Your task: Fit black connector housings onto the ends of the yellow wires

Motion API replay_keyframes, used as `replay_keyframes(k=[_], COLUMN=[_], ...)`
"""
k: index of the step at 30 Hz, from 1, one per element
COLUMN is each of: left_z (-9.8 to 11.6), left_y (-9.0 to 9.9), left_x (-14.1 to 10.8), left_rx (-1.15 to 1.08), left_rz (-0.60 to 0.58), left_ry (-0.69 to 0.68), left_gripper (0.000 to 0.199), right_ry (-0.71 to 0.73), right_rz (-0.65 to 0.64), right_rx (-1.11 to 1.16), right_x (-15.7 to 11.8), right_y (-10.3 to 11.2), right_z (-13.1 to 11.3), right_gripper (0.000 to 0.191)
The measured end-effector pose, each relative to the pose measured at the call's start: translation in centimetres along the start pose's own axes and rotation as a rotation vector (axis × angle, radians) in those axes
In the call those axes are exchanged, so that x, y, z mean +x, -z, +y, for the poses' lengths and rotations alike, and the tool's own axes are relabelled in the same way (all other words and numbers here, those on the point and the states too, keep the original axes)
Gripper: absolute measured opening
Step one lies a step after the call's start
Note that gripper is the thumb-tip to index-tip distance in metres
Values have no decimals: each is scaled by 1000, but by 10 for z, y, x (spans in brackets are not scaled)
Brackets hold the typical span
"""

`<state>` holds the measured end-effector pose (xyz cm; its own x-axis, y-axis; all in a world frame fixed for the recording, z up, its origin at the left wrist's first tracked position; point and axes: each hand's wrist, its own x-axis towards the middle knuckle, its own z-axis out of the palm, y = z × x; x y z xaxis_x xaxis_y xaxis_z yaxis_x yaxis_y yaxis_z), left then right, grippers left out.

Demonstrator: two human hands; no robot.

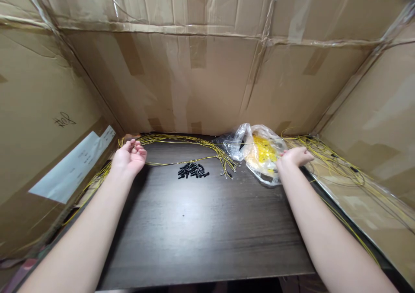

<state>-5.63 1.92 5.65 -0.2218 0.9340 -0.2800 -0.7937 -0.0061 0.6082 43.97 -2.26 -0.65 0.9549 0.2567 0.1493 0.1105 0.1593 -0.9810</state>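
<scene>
My left hand [129,157] lies palm up with curled fingers, just in front of a long bundle of thin yellow wires [181,138] on the dark wood tabletop [201,228]. My right hand [295,157] rests at the edge of a clear plastic bag [259,154] holding small yellow parts [264,150]. A thin taut strand seems to run toward my right hand, but I cannot tell if it is gripped. Between my hands lies a small heap of black plastic sleeves or caps [193,170].
Cardboard sheets [162,81] patched with tape wall off the back, sides and top. A white label [73,165] sits on the left sheet. More tangled yellow wires [333,163] spread over the right side, and other strands hang past the left table edge.
</scene>
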Motion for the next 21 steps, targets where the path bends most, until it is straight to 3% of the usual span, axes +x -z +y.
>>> replay_keyframes(k=[4, 8, 12, 15, 18, 19, 21], left_z=[-2, -8, -18, -23, -25, -25, -28], left_y=[-5, -10, -11, -12, -16, -18, -23], left_x=[-6, -13, -18, -27, -45, -53, -67], left_rx=[90, 167, 372, 597, 699, 691, 634], left_rz=[-73, -165, -241, -240, -171, -173, -210], left_ry=[-67, -156, -428, -718, -1033, -1093, -1080], left_gripper=[28, 27, 18, 19, 19, 18, 24], right_ry=[-201, -222, -150, -79, -33, -23, 17], right_rz=[216, 237, 191, 122, -55, -141, -333], right_rx=[62, 115, 137, 127, 178, 205, 236], right_x=[-3, -6, -13, -22, -42, -52, -75], right_y=[-1, -1, -3, -7, -14, -16, -20], right_z=[-6, -14, -20, -25, -29, -30, -29], right_gripper=[23, 22, 19, 13, 9, 10, 10])
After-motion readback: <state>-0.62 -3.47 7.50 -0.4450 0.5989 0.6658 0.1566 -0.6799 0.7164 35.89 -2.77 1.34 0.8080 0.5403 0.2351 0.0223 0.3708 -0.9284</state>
